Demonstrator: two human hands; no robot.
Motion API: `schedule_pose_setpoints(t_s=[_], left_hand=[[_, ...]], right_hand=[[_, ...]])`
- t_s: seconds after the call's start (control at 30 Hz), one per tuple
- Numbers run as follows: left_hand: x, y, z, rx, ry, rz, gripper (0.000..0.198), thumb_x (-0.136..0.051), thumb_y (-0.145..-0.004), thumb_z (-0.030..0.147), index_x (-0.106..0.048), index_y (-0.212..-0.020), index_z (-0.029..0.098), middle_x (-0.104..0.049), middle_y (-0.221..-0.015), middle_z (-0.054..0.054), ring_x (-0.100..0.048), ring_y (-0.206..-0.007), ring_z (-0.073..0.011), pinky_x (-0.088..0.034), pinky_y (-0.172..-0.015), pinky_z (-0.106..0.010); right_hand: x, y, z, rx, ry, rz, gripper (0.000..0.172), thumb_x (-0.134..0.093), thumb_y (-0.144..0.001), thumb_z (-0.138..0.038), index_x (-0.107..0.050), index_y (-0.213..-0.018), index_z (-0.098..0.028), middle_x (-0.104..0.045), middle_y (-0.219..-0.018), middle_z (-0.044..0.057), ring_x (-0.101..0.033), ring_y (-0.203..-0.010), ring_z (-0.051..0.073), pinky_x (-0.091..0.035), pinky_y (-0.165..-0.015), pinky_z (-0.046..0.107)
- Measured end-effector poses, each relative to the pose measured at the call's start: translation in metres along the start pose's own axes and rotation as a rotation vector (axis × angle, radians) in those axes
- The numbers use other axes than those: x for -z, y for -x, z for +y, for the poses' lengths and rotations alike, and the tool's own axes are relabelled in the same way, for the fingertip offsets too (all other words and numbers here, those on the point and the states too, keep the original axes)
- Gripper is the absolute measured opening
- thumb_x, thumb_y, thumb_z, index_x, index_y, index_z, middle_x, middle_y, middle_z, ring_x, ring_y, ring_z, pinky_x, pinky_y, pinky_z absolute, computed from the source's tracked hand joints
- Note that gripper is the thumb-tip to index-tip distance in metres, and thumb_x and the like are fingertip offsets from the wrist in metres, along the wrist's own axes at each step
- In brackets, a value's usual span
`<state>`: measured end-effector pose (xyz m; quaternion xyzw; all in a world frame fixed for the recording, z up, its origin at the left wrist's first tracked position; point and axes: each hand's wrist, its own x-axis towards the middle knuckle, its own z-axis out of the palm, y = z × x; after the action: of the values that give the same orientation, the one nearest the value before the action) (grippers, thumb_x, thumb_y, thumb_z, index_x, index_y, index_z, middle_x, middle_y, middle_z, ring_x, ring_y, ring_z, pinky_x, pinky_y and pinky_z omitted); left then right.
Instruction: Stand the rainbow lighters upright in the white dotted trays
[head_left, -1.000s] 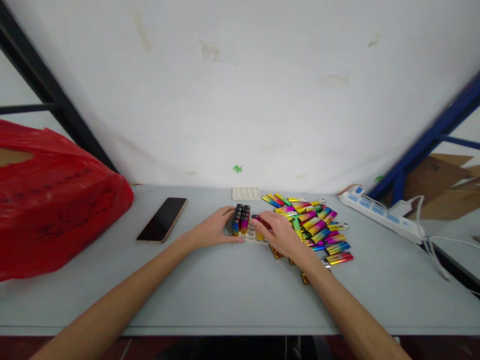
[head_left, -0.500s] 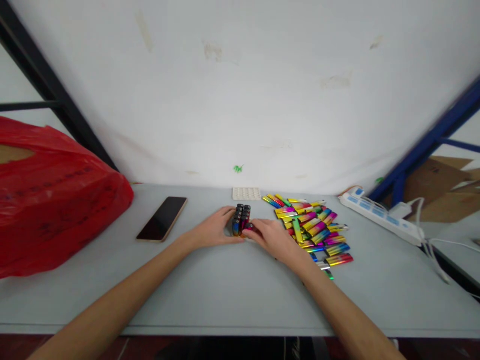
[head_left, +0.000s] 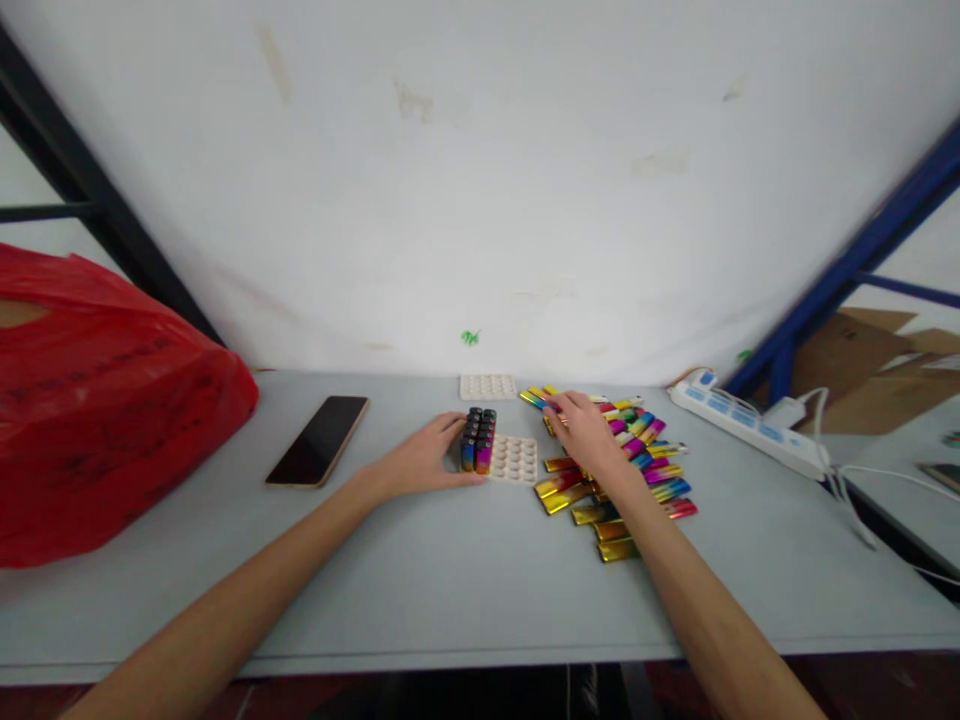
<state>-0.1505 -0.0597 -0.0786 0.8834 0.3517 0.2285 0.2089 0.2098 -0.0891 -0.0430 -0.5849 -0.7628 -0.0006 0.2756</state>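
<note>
A white tray with round sockets (head_left: 514,460) lies at the middle of the grey table (head_left: 450,570). Several rainbow-coloured lighters stand upright (head_left: 478,438) in its left columns. My left hand (head_left: 421,460) rests against the tray's left side, fingers curled round the standing lighters. To the right lies a pile of loose lighters (head_left: 637,455). My right hand (head_left: 585,428) reaches over the far part of that pile, fingers bent down onto the lighters; whether it grips one is hidden.
A second socket tray (head_left: 488,386) lies by the wall. A dark phone (head_left: 318,454) lies left of the hands, and a red plastic bag (head_left: 105,400) beyond it. A white power strip (head_left: 750,436) with cables runs along the right.
My right hand has left the tray and moved right and away, onto the far part of the loose pile. My left hand has stayed at the tray.
</note>
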Motion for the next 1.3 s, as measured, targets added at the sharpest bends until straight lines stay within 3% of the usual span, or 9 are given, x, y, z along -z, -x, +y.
schedule_pose_setpoints(t_s=[0.07,0.13,0.3,0.63,0.9,1.03,1.13,1.23,1.3], left_hand=[[0.000,-0.001,0.000,-0.006,0.001,-0.002,0.106,-0.100,-0.093,0.087,-0.072,-0.175,0.027,-0.072,-0.182,-0.022,-0.069,-0.170,-0.0518,-0.054,-0.149,-0.065],[0.000,-0.001,0.001,-0.012,-0.004,0.002,0.104,-0.100,-0.093,0.087,-0.073,-0.174,0.028,-0.072,-0.182,-0.021,-0.069,-0.169,-0.0515,-0.055,-0.149,-0.064],[0.001,-0.002,0.003,-0.015,-0.016,-0.001,0.105,-0.099,-0.095,0.089,-0.071,-0.175,0.027,-0.071,-0.183,-0.021,-0.069,-0.169,-0.0508,-0.054,-0.149,-0.064],[-0.001,-0.001,-0.002,-0.012,-0.020,-0.011,0.106,-0.096,-0.095,0.092,-0.069,-0.176,0.028,-0.070,-0.184,-0.021,-0.068,-0.171,-0.0488,-0.052,-0.151,-0.061],[-0.002,0.000,-0.004,0.002,-0.038,-0.012,0.108,-0.094,-0.095,0.095,-0.070,-0.175,0.025,-0.069,-0.185,-0.023,-0.067,-0.172,-0.0496,-0.052,-0.151,-0.063],[-0.001,0.000,-0.003,0.022,-0.031,-0.010,0.110,-0.096,-0.093,0.095,-0.072,-0.173,0.024,-0.068,-0.186,-0.023,-0.066,-0.173,-0.0510,-0.052,-0.151,-0.063],[0.000,0.000,-0.003,0.022,-0.027,-0.025,0.111,-0.093,-0.095,0.097,-0.071,-0.175,0.022,-0.066,-0.188,-0.024,-0.065,-0.175,-0.0505,-0.050,-0.153,-0.061],[-0.001,0.001,-0.004,0.019,-0.029,-0.025,0.112,-0.093,-0.095,0.098,-0.071,-0.175,0.022,-0.067,-0.187,-0.024,-0.065,-0.174,-0.0507,-0.050,-0.153,-0.061],[-0.002,0.001,-0.005,0.015,-0.028,-0.017,0.112,-0.094,-0.093,0.097,-0.072,-0.174,0.023,-0.068,-0.186,-0.022,-0.066,-0.173,-0.0508,-0.051,-0.152,-0.059]], right_hand=[[0.000,-0.009,0.013,-0.023,0.080,-0.026,0.039,-0.061,-0.125,-0.022,-0.088,-0.153,-0.019,-0.088,-0.155,0.023,-0.080,-0.145,0.039,-0.059,-0.130,0.052],[-0.001,-0.017,0.018,-0.053,0.149,-0.090,0.045,-0.056,-0.126,-0.018,-0.087,-0.158,-0.016,-0.087,-0.161,0.023,-0.080,-0.150,0.038,-0.057,-0.134,0.051],[-0.003,-0.022,0.014,-0.131,0.264,-0.241,0.042,-0.054,-0.129,-0.019,-0.092,-0.147,-0.014,-0.090,-0.153,0.024,-0.084,-0.138,0.035,-0.059,-0.119,0.041],[-0.001,-0.020,0.007,-0.235,0.252,-0.170,0.030,-0.079,-0.124,-0.043,-0.097,-0.118,-0.020,-0.092,-0.142,0.021,-0.083,-0.131,0.035,-0.058,-0.108,0.040],[-0.005,-0.022,0.006,-0.323,0.219,-0.139,0.019,-0.080,-0.117,-0.024,-0.094,-0.127,-0.016,-0.092,-0.142,0.022,-0.083,-0.136,0.035,-0.059,-0.115,0.040],[-0.005,-0.019,0.017,-0.339,0.070,-0.024,0.016,-0.078,-0.116,-0.023,-0.091,-0.124,-0.021,-0.095,-0.127,0.018,-0.088,-0.124,0.036,-0.063,-0.112,0.043],[-0.004,-0.018,0.025,-0.333,-0.191,0.137,0.013,-0.083,-0.109,-0.029,-0.088,-0.119,-0.022,-0.095,-0.120,0.016,-0.089,-0.116,0.035,-0.066,-0.111,0.047],[-0.004,-0.019,0.026,-0.357,-0.548,0.292,0.039,-0.094,-0.099,-0.057,-0.087,-0.117,-0.023,-0.093,-0.112,0.013,-0.087,-0.109,0.035,-0.068,-0.107,0.051],[-0.005,-0.018,0.020,-0.396,-0.811,0.315,0.061,-0.099,-0.086,-0.077,-0.087,-0.113,-0.024,-0.090,-0.106,0.010,-0.085,-0.105,0.033,-0.069,-0.100,0.049]])
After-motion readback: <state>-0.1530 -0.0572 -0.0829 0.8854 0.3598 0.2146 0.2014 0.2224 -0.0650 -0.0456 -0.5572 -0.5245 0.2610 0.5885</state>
